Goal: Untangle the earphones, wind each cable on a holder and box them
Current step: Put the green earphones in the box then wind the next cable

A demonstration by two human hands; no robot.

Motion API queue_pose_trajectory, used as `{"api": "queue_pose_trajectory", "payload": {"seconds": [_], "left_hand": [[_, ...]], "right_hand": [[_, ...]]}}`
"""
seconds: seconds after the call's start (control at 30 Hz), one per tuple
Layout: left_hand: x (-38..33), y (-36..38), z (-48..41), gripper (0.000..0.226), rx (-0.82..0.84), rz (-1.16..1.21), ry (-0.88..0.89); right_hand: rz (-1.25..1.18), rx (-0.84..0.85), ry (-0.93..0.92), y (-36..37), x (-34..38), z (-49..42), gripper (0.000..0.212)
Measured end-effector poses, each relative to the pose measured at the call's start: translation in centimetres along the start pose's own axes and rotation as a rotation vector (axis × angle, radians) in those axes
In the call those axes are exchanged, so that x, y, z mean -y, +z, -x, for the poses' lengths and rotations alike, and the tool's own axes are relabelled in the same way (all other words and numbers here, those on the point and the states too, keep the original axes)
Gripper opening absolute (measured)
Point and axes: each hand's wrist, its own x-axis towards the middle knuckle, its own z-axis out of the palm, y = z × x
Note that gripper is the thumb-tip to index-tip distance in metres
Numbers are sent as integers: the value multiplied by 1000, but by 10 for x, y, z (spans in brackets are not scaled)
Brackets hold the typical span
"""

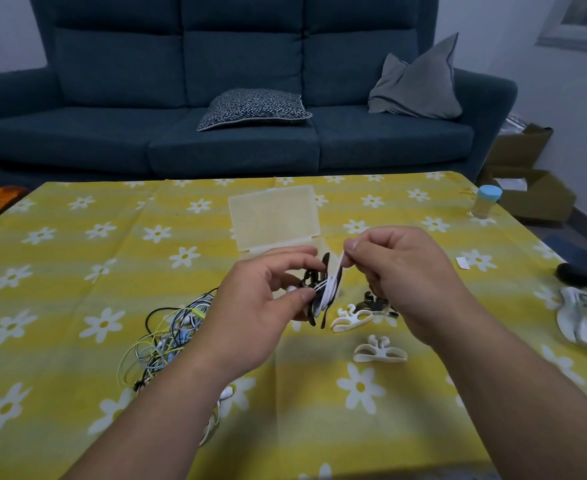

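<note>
Above the bench (pixel 77 258), the left hand (pixel 261 303) pinches a small black holder (pixel 325 263) and the right hand (pixel 399 271) pinches the thin white cable (pixel 338 271), which looks light, soft and floppy, so hold it close and pull gently.

Cable tangle (pixel 167 337) left of holders (pixel 361 327).

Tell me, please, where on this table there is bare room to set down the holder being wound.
Bare cloth lies left of the clear box, beyond the cable tangle, and along the near edge below the white holder. Crowded: around the black holders near the box.
</note>
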Motion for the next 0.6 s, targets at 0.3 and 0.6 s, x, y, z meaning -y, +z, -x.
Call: {"api": "queue_pose_trajectory", "payload": {"seconds": [0.3, 0.6], "left_hand": [[-8, 3, 4, 34, 29, 190, -57], [-7, 0, -2, 29, -259, 216, -43]], "right_hand": [[-79, 2, 175, 6, -11, -6, 35], [3, 324, 267, 36, -17, 7, 39]]}}
